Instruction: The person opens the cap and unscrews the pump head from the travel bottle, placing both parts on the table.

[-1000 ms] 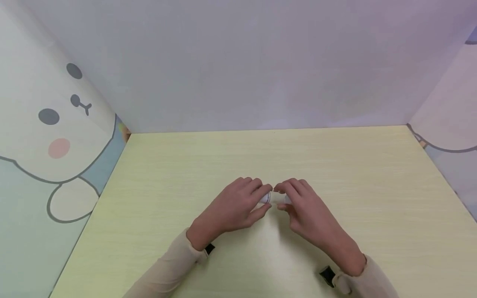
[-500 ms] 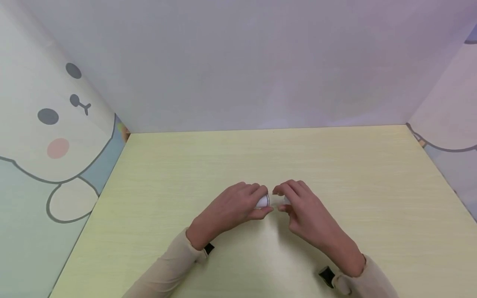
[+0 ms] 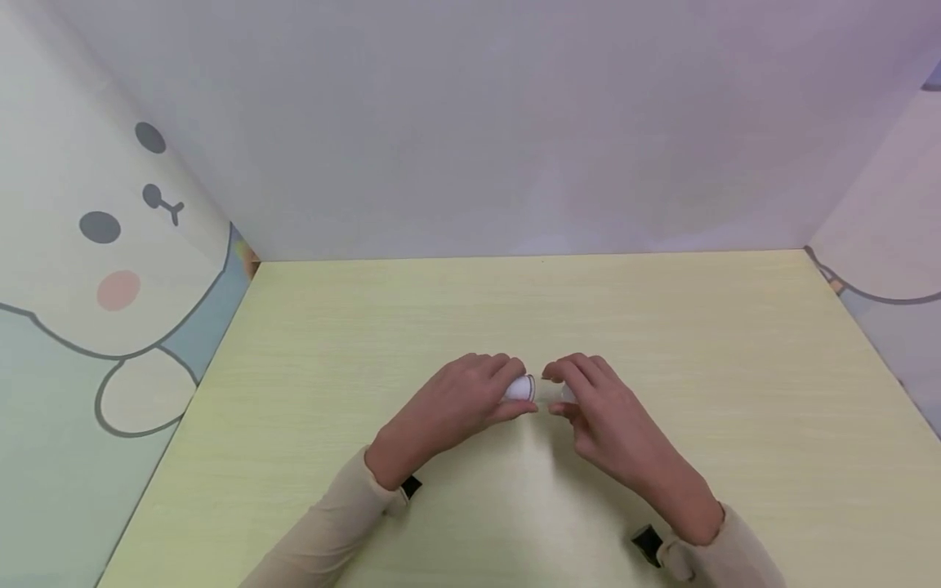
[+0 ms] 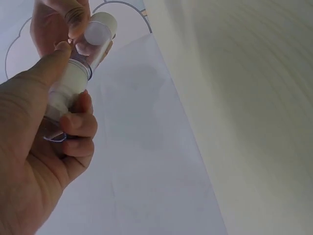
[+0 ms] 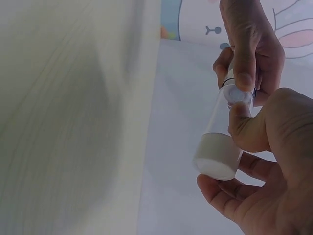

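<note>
Between my two hands lies a small clear bottle (image 5: 217, 116), held on its side in the head view. Its left part is a white top (image 3: 520, 389) with a thin dark rim, and its right end is white (image 5: 216, 156). My left hand (image 3: 456, 404) grips the white top (image 4: 71, 78), thumb along one side and fingers curled round the other; a clear piece (image 4: 53, 128) shows lower in that palm. My right hand (image 3: 606, 416) holds the bottle's clear body and white end between thumb and fingers. In the head view the right fingers hide most of that end.
Below the hands is a pale wooden table (image 3: 367, 327). A plain light wall (image 3: 515, 122) rises behind it, with cartoon-printed panels (image 3: 147, 286) at the sides. A dark wrist device (image 3: 647, 545) sits by the right sleeve, another (image 3: 411, 487) by the left.
My left fingers have drawn back from near the right fingertips and re-curled round the white top, so more of it shows. My right hand has stayed almost in place.
</note>
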Demonstrator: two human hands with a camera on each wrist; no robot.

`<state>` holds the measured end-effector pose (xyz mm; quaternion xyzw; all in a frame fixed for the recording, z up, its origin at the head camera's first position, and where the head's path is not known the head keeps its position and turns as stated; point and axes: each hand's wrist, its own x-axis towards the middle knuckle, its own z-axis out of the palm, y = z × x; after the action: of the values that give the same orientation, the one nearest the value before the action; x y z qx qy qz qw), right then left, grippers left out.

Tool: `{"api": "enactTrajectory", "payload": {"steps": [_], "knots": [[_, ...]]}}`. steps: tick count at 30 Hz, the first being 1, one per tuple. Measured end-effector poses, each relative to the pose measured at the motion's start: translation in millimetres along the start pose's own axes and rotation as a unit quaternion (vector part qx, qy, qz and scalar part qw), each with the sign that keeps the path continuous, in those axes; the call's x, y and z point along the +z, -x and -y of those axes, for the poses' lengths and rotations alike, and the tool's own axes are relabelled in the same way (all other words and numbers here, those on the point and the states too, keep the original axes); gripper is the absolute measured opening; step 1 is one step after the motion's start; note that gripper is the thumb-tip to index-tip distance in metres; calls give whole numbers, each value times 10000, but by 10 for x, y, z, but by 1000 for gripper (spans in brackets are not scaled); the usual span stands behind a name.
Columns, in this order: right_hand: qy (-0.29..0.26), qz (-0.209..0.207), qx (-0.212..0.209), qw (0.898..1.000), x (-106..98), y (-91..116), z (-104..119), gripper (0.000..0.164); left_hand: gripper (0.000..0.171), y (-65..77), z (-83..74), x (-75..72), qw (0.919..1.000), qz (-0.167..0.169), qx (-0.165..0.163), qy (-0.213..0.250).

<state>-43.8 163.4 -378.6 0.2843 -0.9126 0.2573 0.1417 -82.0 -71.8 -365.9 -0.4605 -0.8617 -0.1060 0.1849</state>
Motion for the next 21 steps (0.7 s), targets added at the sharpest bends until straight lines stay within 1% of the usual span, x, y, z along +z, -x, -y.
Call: {"api": "enactTrajectory", "payload": {"steps": [2,4,7,11,16,18,21], "knots": [[-43,29,-18,10000,-2,-1,-20,43,34,-5,1,-2,9998,65,-112,166],[-112,68,-62,9999,1,-1,-44,46,38,-8,1,-14,9986,197,-265,423],[-229,145,-165,9995,13,4,-85,50,42,-14,2,-45,9928,403,-530,999],[-501,258,-207,9982,31,8,-117,50,39,-29,4,-117,9798,517,-731,1786],[-849,324,-101,9958,57,13,-133,45,31,-37,12,-212,9667,649,-818,2336],[-963,339,-81,9947,69,12,-137,45,32,-31,22,-242,9589,701,-893,2598],[-1146,384,-44,9927,85,5,-136,44,38,-20,38,-269,9435,661,-1076,3063]]}}
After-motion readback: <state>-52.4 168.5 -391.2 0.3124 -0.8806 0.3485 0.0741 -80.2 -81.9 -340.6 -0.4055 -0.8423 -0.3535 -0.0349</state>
